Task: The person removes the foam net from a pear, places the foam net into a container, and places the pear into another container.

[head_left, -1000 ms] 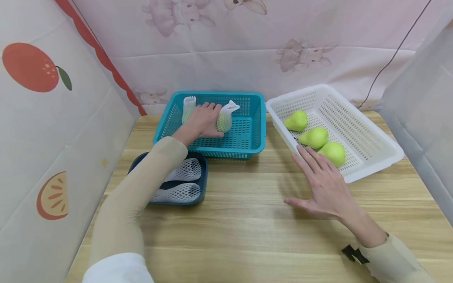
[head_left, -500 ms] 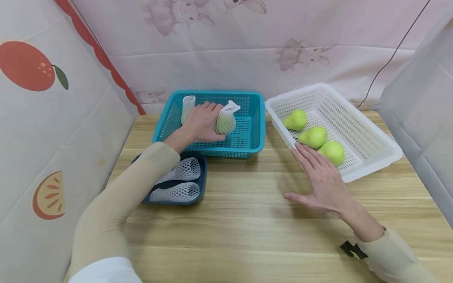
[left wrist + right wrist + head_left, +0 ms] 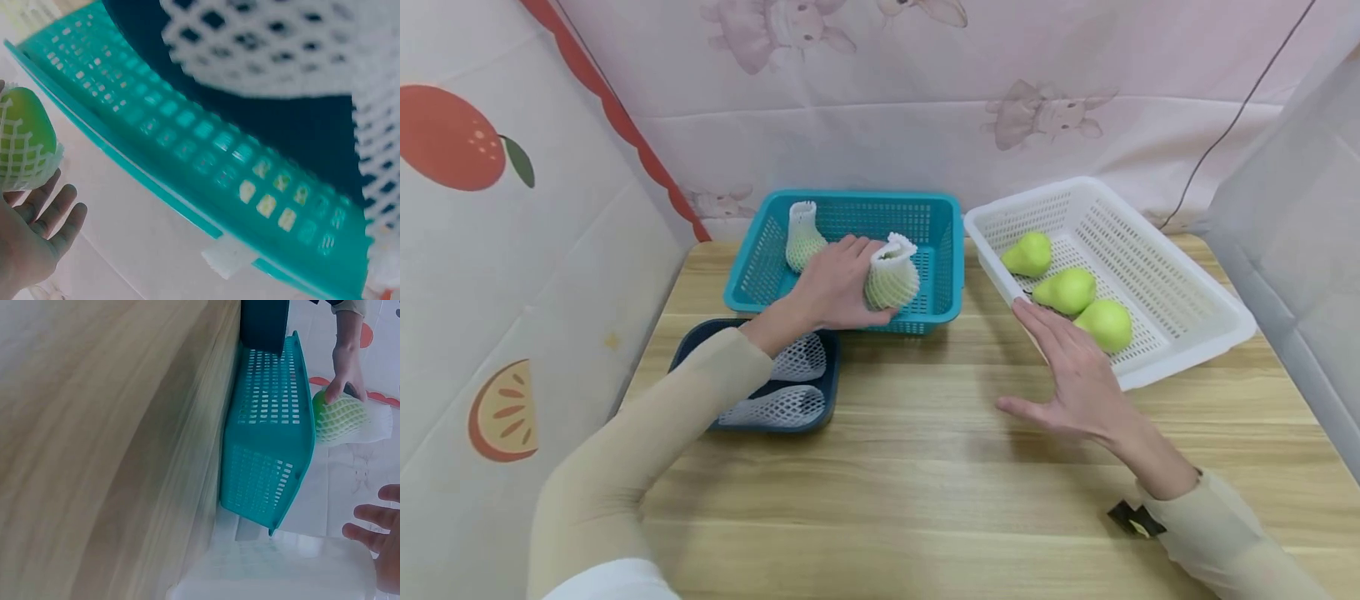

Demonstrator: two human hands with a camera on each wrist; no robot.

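Note:
My left hand (image 3: 842, 287) grips a pear in a white foam net (image 3: 892, 282) over the front part of the teal basket (image 3: 955, 250). In the left wrist view, green skin shows through the net of that pear (image 3: 26, 137); the right wrist view has it (image 3: 340, 419) above the basket rim, under the left hand (image 3: 350, 372). Another netted pear (image 3: 805, 240) stands inside the basket at the left. My right hand (image 3: 1078, 383), thumb spread and fingers extended, is at the near-left rim of the white basket (image 3: 1187, 358); whether it touches is unclear.
Three bare green pears (image 3: 1066, 292) lie along the left side of the white basket. A dark blue tray (image 3: 831, 392) with white foam nets (image 3: 775, 408) stands in front of the teal basket, partly under my left forearm. Printed cloth (image 3: 895, 142) hangs behind.
The left hand has lifted the netted pear and brought it nearer and slightly right, uncovering more of the other netted pear. My right hand has shifted slightly left.

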